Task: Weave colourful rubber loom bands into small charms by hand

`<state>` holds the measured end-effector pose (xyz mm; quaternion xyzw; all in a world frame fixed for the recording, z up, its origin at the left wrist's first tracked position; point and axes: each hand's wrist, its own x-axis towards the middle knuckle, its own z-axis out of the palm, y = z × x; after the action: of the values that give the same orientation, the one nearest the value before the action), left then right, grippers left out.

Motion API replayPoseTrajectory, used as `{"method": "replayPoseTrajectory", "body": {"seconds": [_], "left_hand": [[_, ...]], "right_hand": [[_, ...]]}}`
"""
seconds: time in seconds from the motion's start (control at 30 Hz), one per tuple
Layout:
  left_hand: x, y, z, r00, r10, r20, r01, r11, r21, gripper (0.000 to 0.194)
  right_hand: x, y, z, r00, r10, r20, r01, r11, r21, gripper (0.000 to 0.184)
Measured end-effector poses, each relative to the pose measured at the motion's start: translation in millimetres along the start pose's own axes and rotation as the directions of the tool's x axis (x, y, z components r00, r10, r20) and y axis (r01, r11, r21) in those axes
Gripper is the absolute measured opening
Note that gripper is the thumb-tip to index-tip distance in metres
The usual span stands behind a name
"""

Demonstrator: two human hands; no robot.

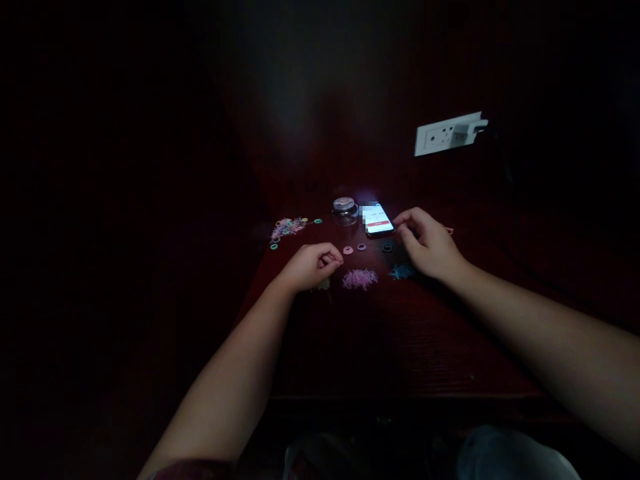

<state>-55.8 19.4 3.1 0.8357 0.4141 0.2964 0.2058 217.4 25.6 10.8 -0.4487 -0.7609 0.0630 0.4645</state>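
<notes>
Dark red counter (400,347) stretches under small pinkish-purple bands (360,279) heaped between your left hand (313,265) and right hand (427,243), small blue bands (401,271) beside the latter. Your left grip looks nearly pressed together, your right curled; whether either pinches a band, you cannot tell. Those heaps look separated by colour; the far-left multicoloured heap (289,229) is still mixed. Beyond lies a lit black-edged phone (379,219).

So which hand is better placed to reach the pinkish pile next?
Probably the left hand: it is close to the pinkish pile, while the right hand is farther off, beside the phone. Whether either holds anything is unclear.
</notes>
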Motion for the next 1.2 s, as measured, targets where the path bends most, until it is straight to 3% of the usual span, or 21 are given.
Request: {"method": "replayPoseTrajectory", "body": {"seconds": [0.07, 0.13, 0.23, 0.33, 0.57, 0.7, 0.8, 0.9, 1.0, 1.2], "left_hand": [[-3.4, 2.5, -8.9, 0.998, 0.043, 0.038, -0.045, 0.997, 0.063, 0.014], [-8.1, 7.6, -18.8, 0.984, 0.071, 0.165, -0.089, 0.99, 0.105, 0.013], [-15.0, 16.2, -29.0, 0.949, -0.006, 0.315, -0.055, 0.982, 0.183, 0.02], [-18.4, 21.4, -30.1, 0.933, -0.066, 0.352, -0.025, 0.968, 0.249, 0.024], [-13.7, 23.5, -21.5, 0.908, -0.091, 0.409, -0.053, 0.943, 0.329, 0.011], [-14.0, 23.7, -19.3, 0.91, -0.097, 0.404, -0.045, 0.944, 0.328, 0.008], [-13.8, 23.9, -17.2, 0.931, -0.02, 0.365, -0.089, 0.956, 0.281, 0.009], [-9.7, 24.1, -12.8, 0.97, 0.1, 0.222, -0.156, 0.956, 0.25, 0.006], [-3.2, 24.6, -5.2, 0.981, 0.161, 0.112, -0.187, 0.943, 0.276, 0.007], [2.5, 22.5, 8.7, 0.977, 0.149, 0.154, -0.192, 0.925, 0.327, 0.006]], "right_hand": [[-0.3, 0.9, 0.7, 1.0, -0.019, -0.002, 0.019, 1.0, 0.004, 0.015], [-0.6, 1.9, 1.7, 0.999, -0.042, 0.004, 0.042, 0.999, 0.01, 0.014], [-1.3, 2.9, 3.3, 0.998, -0.049, 0.033, 0.048, 0.999, 0.015, 0.015], [-1.6, 3.6, 4.2, 0.998, -0.049, 0.046, 0.047, 0.999, 0.026, 0.016], [-0.8, 3.8, 5.6, 0.998, -0.035, 0.052, 0.032, 0.998, 0.056, 0.015], [-1.2, 2.5, 5.8, 0.998, -0.047, 0.038, 0.045, 0.998, 0.043, 0.014], [-1.6, -0.1, 5.1, 0.998, -0.045, 0.043, 0.043, 0.998, 0.045, 0.013], [-1.7, -3.9, 4.4, 0.997, -0.051, 0.057, 0.047, 0.997, 0.061, 0.013], [-1.9, -8.1, 3.9, 0.995, -0.05, 0.081, 0.045, 0.997, 0.064, 0.013], [-3.8, -14.0, 4.6, 0.989, -0.064, 0.136, 0.053, 0.995, 0.08, 0.012]]}}
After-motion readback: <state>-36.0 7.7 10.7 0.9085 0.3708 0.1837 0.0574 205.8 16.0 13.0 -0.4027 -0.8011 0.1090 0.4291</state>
